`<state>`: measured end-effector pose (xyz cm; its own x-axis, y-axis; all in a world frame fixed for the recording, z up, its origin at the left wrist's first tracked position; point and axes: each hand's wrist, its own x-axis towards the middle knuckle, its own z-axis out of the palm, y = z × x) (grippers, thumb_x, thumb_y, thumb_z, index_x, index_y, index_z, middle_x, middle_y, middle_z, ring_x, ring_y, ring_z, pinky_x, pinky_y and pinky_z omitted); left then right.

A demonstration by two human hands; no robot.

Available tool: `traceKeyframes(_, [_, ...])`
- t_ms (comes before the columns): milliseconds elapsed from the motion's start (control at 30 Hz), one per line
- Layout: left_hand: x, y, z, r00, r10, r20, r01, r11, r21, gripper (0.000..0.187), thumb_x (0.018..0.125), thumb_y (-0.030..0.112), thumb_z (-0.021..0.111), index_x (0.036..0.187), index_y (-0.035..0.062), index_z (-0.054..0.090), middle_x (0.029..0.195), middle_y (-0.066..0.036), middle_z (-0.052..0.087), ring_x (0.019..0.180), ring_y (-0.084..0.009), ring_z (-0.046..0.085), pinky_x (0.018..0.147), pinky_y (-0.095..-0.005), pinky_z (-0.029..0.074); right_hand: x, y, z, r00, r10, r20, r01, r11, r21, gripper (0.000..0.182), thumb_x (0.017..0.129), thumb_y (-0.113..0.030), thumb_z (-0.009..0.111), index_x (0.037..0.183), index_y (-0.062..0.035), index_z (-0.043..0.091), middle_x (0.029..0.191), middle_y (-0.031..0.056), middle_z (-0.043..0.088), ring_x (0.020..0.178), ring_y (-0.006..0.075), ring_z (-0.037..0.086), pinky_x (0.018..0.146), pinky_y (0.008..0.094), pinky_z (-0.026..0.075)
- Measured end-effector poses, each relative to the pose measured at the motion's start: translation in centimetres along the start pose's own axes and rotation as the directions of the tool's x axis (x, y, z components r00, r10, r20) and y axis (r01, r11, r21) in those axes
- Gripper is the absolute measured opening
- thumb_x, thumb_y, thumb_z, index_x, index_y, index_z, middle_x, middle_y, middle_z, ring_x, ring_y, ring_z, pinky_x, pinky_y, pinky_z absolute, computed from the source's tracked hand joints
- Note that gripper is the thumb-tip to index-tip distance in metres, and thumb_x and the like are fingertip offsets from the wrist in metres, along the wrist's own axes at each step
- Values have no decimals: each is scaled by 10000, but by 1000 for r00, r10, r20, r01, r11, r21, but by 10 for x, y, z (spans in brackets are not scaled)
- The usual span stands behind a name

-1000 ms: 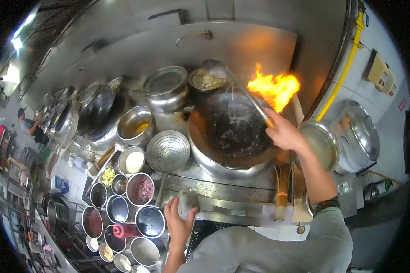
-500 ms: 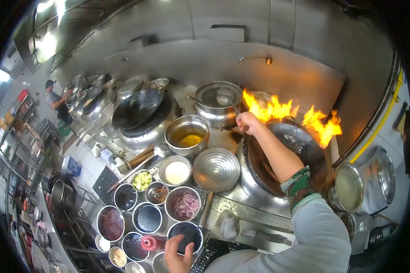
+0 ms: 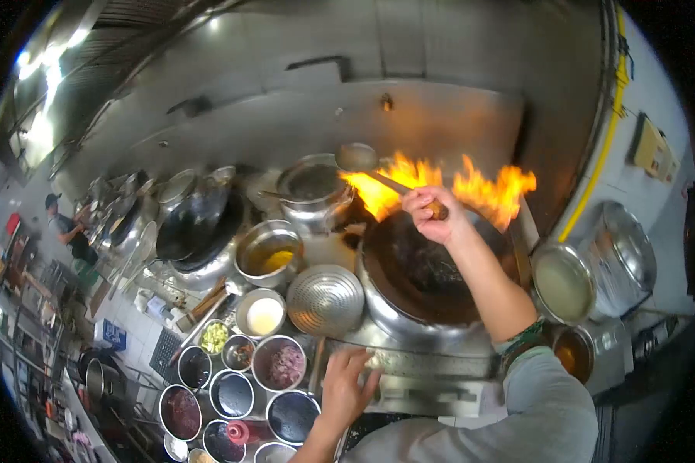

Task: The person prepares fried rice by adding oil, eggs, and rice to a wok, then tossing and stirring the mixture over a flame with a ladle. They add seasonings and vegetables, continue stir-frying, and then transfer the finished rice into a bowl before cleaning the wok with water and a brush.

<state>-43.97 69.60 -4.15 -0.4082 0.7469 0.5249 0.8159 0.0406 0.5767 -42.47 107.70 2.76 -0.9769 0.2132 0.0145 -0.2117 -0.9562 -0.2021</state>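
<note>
My right hand [image 3: 432, 212] is closed round the wooden-ended handle of a ladle [image 3: 356, 157]. The ladle's bowl points away to the left, raised near the lidded pot [image 3: 311, 181]. Beneath my right forearm sits a large dark wok [image 3: 398, 266] on the burner, with flames [image 3: 490, 193] rising behind it. My left hand [image 3: 347, 390] hovers over the counter's front edge, fingers stretched and apart, right of the seasoning bowls. Closest to it are a bowl of dark sauce [image 3: 293, 417] and a bowl of chopped red onion [image 3: 287, 366]. The spot under its palm is hidden.
A perforated strainer [image 3: 325, 300] rests left of the wok, beside a pot of yellow oil [image 3: 269, 253]. A red-capped bottle [image 3: 239, 432] lies among the bowls. Metal basins [image 3: 562, 282] stand at right. Another person [image 3: 68, 228] works at the far left.
My left hand has moved from above the dark sauce bowl to the counter on its right. The ladle has swung left and up over the flames. The whole view has shifted.
</note>
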Motion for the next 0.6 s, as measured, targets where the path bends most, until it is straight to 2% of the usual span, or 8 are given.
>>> traceKeyframes(100, [33, 21, 56, 996, 82, 18, -82, 996, -28, 321, 763, 113, 778, 1061, 19, 701, 1073, -158, 631, 1026, -340, 583, 889, -418, 470, -75, -15, 10, 990, -54, -129, 35, 989, -143, 63, 900, -62, 573, 903, -33, 518, 819, 27, 532, 620, 57, 533, 445, 207, 396])
traceKeyframes(133, [42, 30, 73, 994, 98, 49, -95, 994, -59, 351, 765, 130, 780, 1087, 20, 694, 1081, -159, 630, 1033, -337, 579, 890, -425, 468, -100, -23, 12, 991, 11, -132, -32, 987, -159, 60, 914, -67, 569, 929, -31, 523, 814, 17, 536, 612, 49, 531, 444, 192, 386])
traceKeyframes(167, [48, 38, 93, 993, 118, 23, -117, 991, -61, 372, 788, 162, 769, 1123, 25, 683, 1080, -159, 637, 1047, -344, 579, 891, -427, 468, -125, -31, 10, 987, -33, -156, -6, 970, -242, 62, 914, -65, 572, 927, -33, 521, 812, 15, 539, 608, 49, 530, 441, 194, 387])
traceKeyframes(267, [48, 50, 150, 993, 121, -5, -121, 993, -6, 330, 815, 184, 746, 1093, 21, 678, 1022, -162, 637, 1022, -358, 579, 858, -439, 471, -197, -47, 13, 961, -168, -222, 56, 899, -435, 73, 909, -58, 585, 915, -40, 515, 811, 25, 556, 594, 49, 527, 414, 202, 383])
traceKeyframes(333, [42, 55, 174, 998, 35, 42, -36, 999, 26, 275, 831, 179, 728, 1045, 16, 676, 977, -164, 626, 987, -367, 573, 833, -452, 468, -242, -62, 12, 904, -228, -360, 4, 849, -528, 100, 896, -69, 605, 898, -77, 506, 800, 37, 568, 558, 48, 512, 374, 199, 356])
traceKeyframes(400, [38, 65, 188, 998, -6, 61, 4, 999, 42, 231, 841, 170, 719, 1000, 9, 673, 925, -160, 608, 944, -366, 564, 806, -453, 464, -288, -74, 10, 896, -268, -355, -38, 749, -661, 168, 908, -72, 575, 1060, -60, 505, 831, 39, 543, 546, 43, 484, 352, 214, 359])
traceKeyframes(500, [40, 78, 194, 999, -5, 37, 4, 1000, 28, 186, 848, 146, 714, 960, 8, 660, 866, -152, 584, 879, -356, 548, 776, -440, 456, -348, -62, 32, 715, -522, -465, -113, 571, -813, 366, 884, -68, 597, 1231, -33, 488, 826, 63, 568, 508, 71, 483, 325, 240, 351])
traceKeyframes(600, [38, 86, 199, 1000, -26, 8, 26, 1000, 14, 161, 850, 136, 699, 941, 9, 659, 884, -158, 590, 898, -374, 547, 792, -462, 453, -405, -70, 24, 698, -507, -506, -242, 498, -833, 584, 859, -67, 617, 1397, -22, 396, 815, 81, 583, 451, 94, 473, 307, 259, 345])
